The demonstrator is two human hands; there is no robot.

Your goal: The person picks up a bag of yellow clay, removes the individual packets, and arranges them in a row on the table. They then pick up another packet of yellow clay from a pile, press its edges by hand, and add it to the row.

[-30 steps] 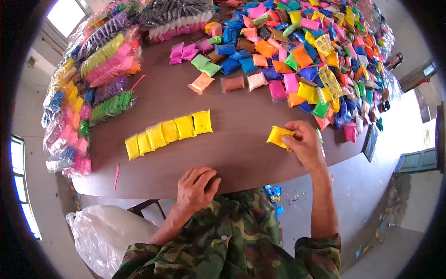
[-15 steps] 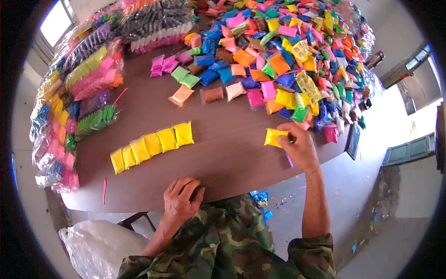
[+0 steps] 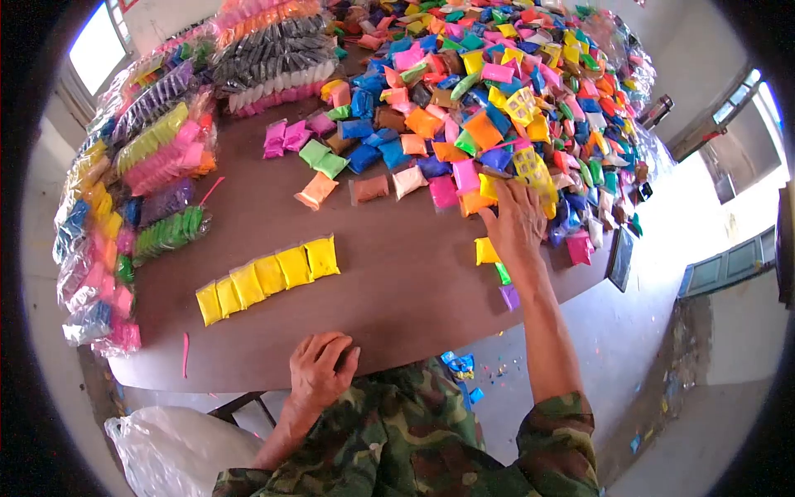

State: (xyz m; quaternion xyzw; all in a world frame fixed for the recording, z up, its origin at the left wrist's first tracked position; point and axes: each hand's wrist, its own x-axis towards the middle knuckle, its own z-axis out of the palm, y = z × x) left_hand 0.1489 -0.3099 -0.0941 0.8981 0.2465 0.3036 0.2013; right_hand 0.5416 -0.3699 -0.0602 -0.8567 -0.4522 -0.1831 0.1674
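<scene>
My right hand reaches over the near edge of the packet pile, fingers stretched out and touching a yellow packet there; no grip on it shows. Beside my right wrist lie a loose yellow packet, a green packet and a purple packet, partly covered by the hand and forearm. My left hand rests at the table's front edge, its fingers curled in with nothing seen in them. Ahead of it, several yellow packets lie side by side in a slanting row.
Stacked rows of bagged packets line the table's left side. More dark bundles stand at the back. A pink strip lies near the front left edge of the table. A clear plastic bag sits below.
My right hand has let go of the yellow packet, which now lies on the table, and has moved forward to the pile. My left hand stays at the table edge.
</scene>
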